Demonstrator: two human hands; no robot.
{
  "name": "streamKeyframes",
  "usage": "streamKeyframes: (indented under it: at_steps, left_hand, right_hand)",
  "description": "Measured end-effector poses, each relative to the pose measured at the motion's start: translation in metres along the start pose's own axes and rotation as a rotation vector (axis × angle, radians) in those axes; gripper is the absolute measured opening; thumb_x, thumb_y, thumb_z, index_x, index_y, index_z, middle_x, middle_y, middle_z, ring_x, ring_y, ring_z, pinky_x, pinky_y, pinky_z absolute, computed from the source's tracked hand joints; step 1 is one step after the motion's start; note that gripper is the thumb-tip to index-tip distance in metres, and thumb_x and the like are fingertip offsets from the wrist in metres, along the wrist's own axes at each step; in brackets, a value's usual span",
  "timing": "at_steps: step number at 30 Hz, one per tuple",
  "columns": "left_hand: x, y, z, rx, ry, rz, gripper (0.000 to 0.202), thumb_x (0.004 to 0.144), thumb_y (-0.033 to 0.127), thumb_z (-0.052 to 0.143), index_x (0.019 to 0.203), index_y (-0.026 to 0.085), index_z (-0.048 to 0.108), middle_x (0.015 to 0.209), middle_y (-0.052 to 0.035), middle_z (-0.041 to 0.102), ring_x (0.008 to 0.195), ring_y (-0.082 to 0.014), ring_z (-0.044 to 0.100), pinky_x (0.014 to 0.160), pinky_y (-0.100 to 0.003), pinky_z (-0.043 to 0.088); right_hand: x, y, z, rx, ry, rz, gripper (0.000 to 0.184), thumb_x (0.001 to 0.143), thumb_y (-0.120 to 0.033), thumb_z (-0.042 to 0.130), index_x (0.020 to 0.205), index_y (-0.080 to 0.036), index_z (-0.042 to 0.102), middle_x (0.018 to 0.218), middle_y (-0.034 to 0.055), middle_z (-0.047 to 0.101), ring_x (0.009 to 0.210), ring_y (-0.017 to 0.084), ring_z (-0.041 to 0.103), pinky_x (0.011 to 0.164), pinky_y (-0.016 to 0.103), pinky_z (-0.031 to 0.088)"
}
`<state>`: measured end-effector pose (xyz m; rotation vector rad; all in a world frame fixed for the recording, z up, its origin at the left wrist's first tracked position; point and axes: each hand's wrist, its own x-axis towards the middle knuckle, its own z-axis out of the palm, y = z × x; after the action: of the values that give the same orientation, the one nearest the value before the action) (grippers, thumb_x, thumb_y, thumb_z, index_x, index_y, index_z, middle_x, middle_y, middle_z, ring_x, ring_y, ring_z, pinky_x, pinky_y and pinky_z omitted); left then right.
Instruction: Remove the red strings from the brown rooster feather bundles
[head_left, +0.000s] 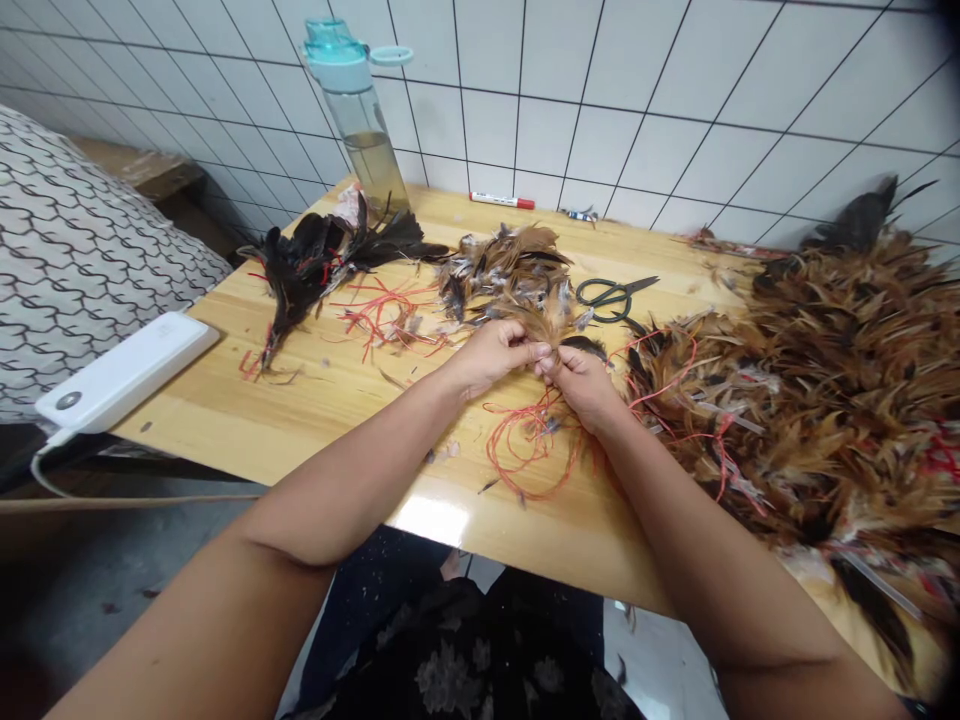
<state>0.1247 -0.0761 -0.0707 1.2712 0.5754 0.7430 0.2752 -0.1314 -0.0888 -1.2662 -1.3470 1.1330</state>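
Observation:
My left hand [491, 355] and my right hand [581, 385] meet over the middle of the wooden table [247, 410]. Both are closed in a pinch on a small bunch of brown feathers [551, 320] that fans up between them. Red thread [525, 445] hangs from the bunch and loops on the table just under my right hand. A loose heap of brown feathers [499, 270] lies right behind my hands.
A big pile of brown feathers with red ties [825, 380] fills the right side. Black feathers [315, 260] and red thread scraps [382, 320] lie at left. Green scissors [611, 295], a water bottle [360, 110], a red marker [501, 200] and a white power bank [124, 370] are also here.

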Motion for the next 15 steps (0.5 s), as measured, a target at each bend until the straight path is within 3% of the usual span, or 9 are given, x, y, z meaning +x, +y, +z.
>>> streamKeyframes:
  at_steps: [7,15]
  left_hand:
    - [0.0008,0.0005,-0.0027,-0.053,0.008,0.015,0.042,0.062,0.042,0.086,0.074,0.011,0.06,0.065,-0.0013,0.065,0.06,-0.008,0.058,0.058,-0.02,0.042]
    - [0.0005,0.0002,-0.0005,0.023,0.067,-0.001,0.028,0.071,0.029,0.079,0.074,0.011,0.058,0.065,-0.001,0.064,0.056,-0.0067,0.054,0.055,-0.02,0.04]
  right_hand:
    - [-0.0017,-0.0029,-0.0006,0.042,0.057,0.041,0.038,0.076,-0.056,0.06,0.067,-0.019,0.059,0.062,-0.0017,0.048,0.059,0.011,0.04,0.06,0.027,0.035]
    - [-0.0015,-0.0042,-0.0003,0.075,0.079,0.06,0.036,0.074,-0.055,0.061,0.067,-0.02,0.058,0.061,-0.0022,0.047,0.058,0.011,0.038,0.058,0.027,0.033]
